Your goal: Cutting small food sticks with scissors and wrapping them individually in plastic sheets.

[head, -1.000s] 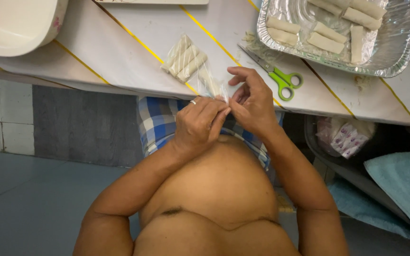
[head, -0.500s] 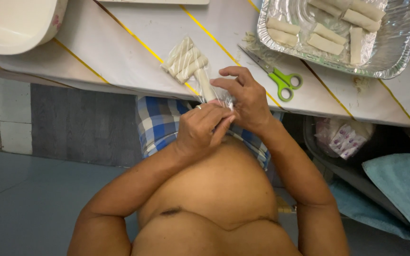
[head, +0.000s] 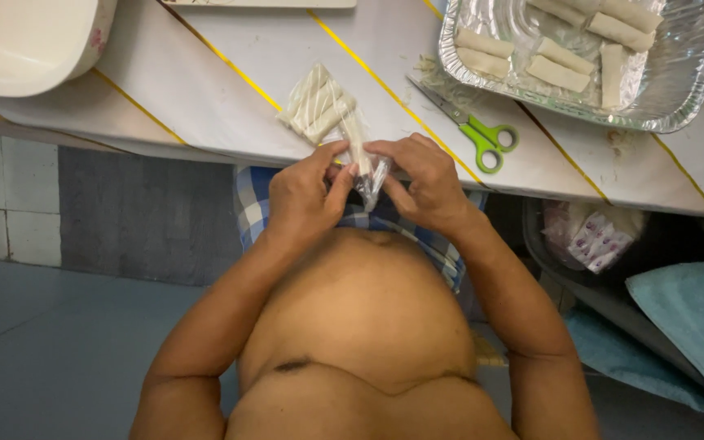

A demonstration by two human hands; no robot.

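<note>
Two-handed grip on clear, crinkled roll-filled bag (head: 344, 130)

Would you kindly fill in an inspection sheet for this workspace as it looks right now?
Surface: white table with yellow stripes.
Job's things: clear bag of pale rolls, its open end pinched at the table edge.
Clutter: foil tray of rolls, green-handled scissors, cream tub.
Hands: left hand and right hand both grip the bag's end.
Cables: nothing seen.
Surroundings: grey floor, teal towel.
</note>
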